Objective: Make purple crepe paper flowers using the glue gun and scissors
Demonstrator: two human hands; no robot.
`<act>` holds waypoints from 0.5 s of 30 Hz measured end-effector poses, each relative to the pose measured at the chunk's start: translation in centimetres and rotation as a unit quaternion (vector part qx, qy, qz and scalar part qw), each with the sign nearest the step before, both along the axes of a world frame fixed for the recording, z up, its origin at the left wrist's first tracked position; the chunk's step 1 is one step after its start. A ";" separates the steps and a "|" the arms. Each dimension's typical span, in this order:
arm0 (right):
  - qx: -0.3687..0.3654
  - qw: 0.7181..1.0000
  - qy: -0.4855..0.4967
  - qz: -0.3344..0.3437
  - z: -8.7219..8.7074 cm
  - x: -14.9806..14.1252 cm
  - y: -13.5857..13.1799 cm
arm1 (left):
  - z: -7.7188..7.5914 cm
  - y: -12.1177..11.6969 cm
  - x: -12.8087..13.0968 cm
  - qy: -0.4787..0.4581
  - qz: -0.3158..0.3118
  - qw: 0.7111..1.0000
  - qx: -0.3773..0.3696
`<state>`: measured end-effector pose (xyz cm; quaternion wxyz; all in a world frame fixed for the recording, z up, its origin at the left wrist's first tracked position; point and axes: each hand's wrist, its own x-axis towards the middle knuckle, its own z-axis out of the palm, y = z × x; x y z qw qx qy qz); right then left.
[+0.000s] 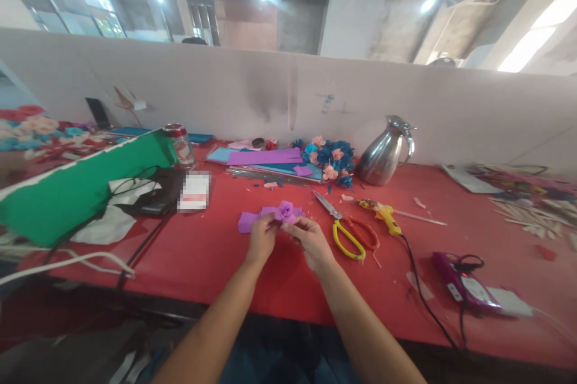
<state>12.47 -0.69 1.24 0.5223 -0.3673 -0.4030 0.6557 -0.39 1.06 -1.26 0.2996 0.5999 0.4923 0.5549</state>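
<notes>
Between my hands is a purple paper flower [285, 212] with curled, layered petals. My left hand [262, 237] pinches it from the left, and my right hand [312, 242] pinches its lower right side. Purple paper pieces [246, 222] lie on the red table just behind my left hand. To the right of my right hand rest scissors [338, 219] with one yellow and one red handle, blades apart. Beyond them lies a yellow glue gun [386, 216], its cord running toward the front edge.
Finished blue and pink paper flowers [332, 158] sit at the back beside a steel jug [383, 152]. Purple paper strips [264, 157] lie stacked nearby. A green box side [99, 185] and a lidded glass jar [181, 146] stand left. A purple power box [466, 285] lies right.
</notes>
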 end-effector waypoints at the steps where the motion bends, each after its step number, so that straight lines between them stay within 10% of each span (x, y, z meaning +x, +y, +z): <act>1: -0.003 1.000 -0.003 0.002 0.0 0.0 0.0 | -0.1 0.0 0.0 0.005 0.004 1.000 -0.001; 15: 0.012 0.999 0.029 -0.011 -0.2 0.2 0.1 | -0.9 0.3 -0.1 -0.013 -0.007 1.000 -0.020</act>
